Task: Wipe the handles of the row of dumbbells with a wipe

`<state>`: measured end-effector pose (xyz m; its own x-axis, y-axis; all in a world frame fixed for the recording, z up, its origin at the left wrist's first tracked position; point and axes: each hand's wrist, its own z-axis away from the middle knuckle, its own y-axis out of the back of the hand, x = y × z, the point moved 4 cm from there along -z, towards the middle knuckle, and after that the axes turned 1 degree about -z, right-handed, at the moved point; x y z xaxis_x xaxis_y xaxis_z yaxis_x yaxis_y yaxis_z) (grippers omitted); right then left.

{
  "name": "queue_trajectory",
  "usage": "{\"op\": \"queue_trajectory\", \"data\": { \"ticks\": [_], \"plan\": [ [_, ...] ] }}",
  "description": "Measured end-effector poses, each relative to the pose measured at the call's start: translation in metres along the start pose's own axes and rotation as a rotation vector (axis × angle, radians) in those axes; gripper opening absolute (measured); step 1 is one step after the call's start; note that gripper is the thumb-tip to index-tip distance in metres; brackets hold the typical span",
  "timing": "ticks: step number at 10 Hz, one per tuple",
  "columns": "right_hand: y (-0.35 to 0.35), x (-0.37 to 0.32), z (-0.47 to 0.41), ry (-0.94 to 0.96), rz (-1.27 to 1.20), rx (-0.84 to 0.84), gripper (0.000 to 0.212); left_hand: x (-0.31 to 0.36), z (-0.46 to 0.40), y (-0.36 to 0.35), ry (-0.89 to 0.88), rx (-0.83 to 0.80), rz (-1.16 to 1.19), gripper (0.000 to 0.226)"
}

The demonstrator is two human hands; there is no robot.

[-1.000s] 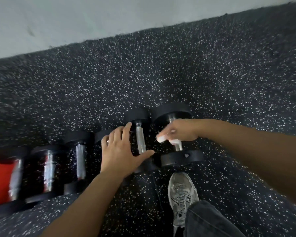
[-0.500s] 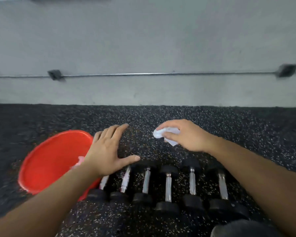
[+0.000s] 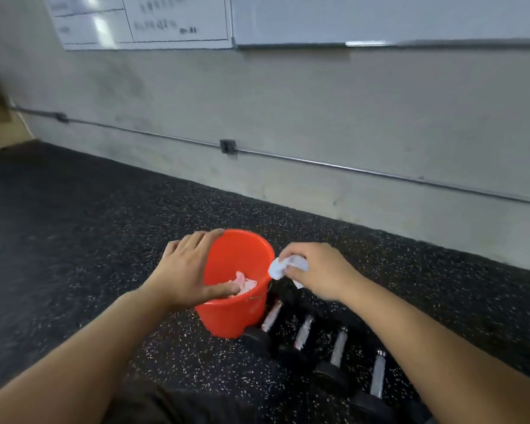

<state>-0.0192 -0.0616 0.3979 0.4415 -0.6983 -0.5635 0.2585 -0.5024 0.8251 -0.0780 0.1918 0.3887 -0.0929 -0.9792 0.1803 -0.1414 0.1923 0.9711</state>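
Low in the centre of the frame, the right hand (image 3: 322, 270) pinches a crumpled white wipe (image 3: 283, 266) at the rim of an orange bucket (image 3: 236, 313). The left hand (image 3: 190, 270) lies spread and empty over the bucket's mouth. The dumbbells (image 3: 337, 347) line the speckled floor (image 3: 74, 240) at lower right.

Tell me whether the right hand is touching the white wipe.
Touching. The head view shows the right hand pinching the crumpled white wipe between its fingertips, beside the red bucket's rim.
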Motion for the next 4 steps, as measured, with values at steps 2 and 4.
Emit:
{"op": "queue_trajectory", "data": {
  "ticks": [2, 4],
  "plan": [
    [-0.057, 0.017, -0.011, -0.157, 0.129, -0.297, 0.027, -0.008, 0.000, -0.010, 0.034, -0.113, -0.092, 0.127],
    [-0.075, 0.012, -0.065, -0.166, 0.001, -0.122, 0.039, -0.023, -0.010, -0.013, 0.166, -0.077, -0.154, 0.122]
  ]
}}
